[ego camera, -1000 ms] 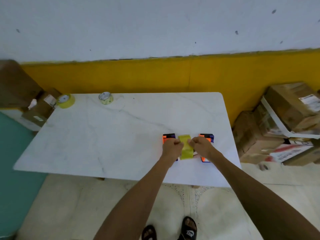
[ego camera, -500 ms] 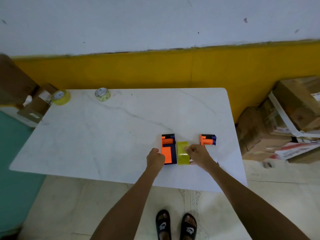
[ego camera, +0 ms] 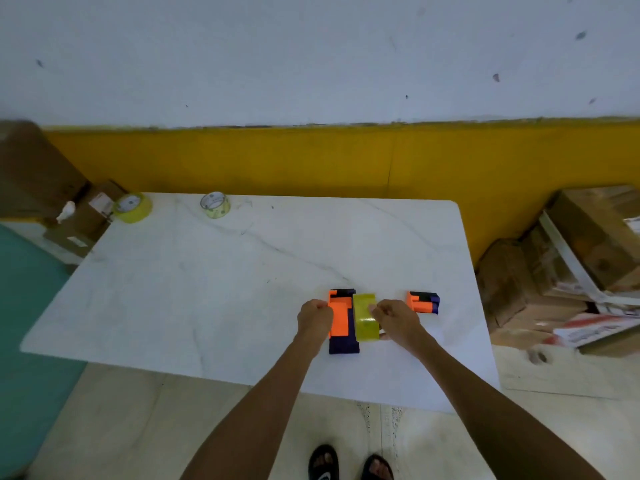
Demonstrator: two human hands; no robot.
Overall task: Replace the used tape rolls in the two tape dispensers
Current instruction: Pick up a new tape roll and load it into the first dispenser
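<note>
An orange and dark blue tape dispenser (ego camera: pixel 341 320) lies flat near the front of the white marble table (ego camera: pixel 207 289). A yellow tape roll (ego camera: pixel 365 317) stands on edge against its right side. My left hand (ego camera: pixel 313 318) is closed at the dispenser's left edge. My right hand (ego camera: pixel 394 320) pinches the roll from the right. A second orange and blue dispenser (ego camera: pixel 423 302) lies just beyond my right hand. Two other rolls sit at the far left: a yellow roll (ego camera: pixel 132 207) on the corner and a thin, nearly clear roll (ego camera: pixel 215 205).
Cardboard boxes (ego camera: pixel 571 268) are stacked on the floor right of the table. More boxes (ego camera: pixel 45 188) stand at the far left. A yellow and white wall (ego camera: pixel 311 157) runs behind the table. My sandalled feet (ego camera: pixel 349 462) show below the front edge.
The roll went from between both hands down beside the left dispenser. My left hand shifted to that dispenser's left edge. The right dispenser is uncovered.
</note>
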